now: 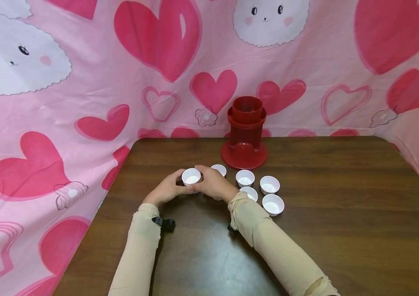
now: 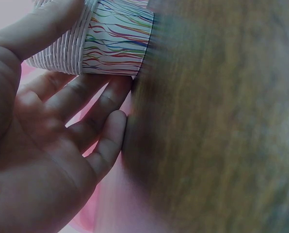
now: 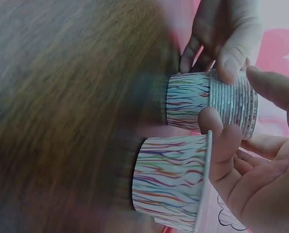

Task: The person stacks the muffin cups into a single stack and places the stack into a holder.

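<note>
The left hand (image 1: 168,190) and the right hand (image 1: 215,183) both grasped one stack of paper cups (image 1: 191,177), thumbs and fingers set around its closely layered rims. The stack lay directly between the two palms, its long axis upright, mouth upward and narrow base toward the table (image 1: 343,213); whether the base touched the wood could not be told. Neither hand was clearly nearer to it. Coloured wavy lines marked its side.

The separate cups (image 1: 270,185) stood to the right of the stack, mouths up, in two loose rows, so that the right hand was the nearer to them. In the right wrist view, one patterned cup (image 3: 171,177) stood just beside that hand's fingers; contact was uncertain.

Behind the cups, near the far edge, rose a red plastic stand (image 1: 247,137) with a round foot. The table was brown and wood-grained, with a soft sheen in front of the hands. Pink cloth (image 1: 280,61) printed with hearts enclosed the back and sides.
</note>
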Demonstrator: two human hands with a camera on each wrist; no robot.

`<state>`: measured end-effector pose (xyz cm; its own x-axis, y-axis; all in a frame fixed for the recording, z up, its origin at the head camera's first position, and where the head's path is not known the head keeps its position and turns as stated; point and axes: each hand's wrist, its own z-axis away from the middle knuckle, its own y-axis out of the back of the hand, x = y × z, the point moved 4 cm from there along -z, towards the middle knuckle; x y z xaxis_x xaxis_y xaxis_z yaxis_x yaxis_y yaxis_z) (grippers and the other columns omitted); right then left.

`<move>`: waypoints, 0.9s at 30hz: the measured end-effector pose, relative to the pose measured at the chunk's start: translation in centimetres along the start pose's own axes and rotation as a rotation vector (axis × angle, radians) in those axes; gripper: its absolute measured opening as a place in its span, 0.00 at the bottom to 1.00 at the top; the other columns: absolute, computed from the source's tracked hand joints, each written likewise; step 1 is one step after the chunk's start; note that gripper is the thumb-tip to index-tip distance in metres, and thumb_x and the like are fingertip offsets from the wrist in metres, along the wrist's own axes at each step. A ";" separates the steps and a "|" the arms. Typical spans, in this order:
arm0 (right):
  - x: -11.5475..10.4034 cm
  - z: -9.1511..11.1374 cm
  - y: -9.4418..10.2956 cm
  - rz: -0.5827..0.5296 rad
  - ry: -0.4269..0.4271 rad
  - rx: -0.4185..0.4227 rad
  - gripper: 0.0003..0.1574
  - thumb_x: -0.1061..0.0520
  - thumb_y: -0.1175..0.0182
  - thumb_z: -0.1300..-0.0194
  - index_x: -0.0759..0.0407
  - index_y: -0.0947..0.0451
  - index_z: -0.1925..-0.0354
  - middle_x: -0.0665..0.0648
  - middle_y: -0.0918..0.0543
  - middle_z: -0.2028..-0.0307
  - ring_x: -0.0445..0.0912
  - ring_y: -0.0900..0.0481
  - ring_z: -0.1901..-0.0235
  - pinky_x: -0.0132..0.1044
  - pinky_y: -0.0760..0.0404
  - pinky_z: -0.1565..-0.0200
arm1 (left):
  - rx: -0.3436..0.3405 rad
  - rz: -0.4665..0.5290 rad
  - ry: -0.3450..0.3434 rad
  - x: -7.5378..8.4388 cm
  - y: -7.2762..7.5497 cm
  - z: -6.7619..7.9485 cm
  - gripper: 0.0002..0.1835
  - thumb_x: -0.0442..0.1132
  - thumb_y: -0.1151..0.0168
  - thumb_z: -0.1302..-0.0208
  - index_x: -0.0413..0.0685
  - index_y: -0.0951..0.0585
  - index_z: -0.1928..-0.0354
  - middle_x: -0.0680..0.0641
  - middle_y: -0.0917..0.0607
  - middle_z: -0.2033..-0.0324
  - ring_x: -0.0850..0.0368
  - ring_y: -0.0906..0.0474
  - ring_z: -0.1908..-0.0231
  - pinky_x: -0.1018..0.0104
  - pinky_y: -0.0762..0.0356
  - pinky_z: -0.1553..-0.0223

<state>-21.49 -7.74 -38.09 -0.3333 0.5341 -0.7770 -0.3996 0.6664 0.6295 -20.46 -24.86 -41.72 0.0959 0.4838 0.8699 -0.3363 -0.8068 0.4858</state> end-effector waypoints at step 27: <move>1.6 7.4 8.4 -0.202 0.043 0.255 0.30 0.57 0.30 0.36 0.57 0.23 0.37 0.60 0.16 0.46 0.50 0.22 0.65 0.41 0.21 0.63 | 0.034 -0.011 0.054 -0.1 0.0 -0.2 0.35 0.38 0.24 0.41 0.39 0.28 0.34 0.40 0.19 0.44 0.44 0.27 0.41 0.46 0.35 0.39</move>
<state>-19.05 2.49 -34.10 -0.3065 0.3587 -0.8817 -0.2360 0.8687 0.4355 -20.72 -24.87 -41.85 0.0486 0.5098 0.8589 -0.3034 -0.8117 0.4990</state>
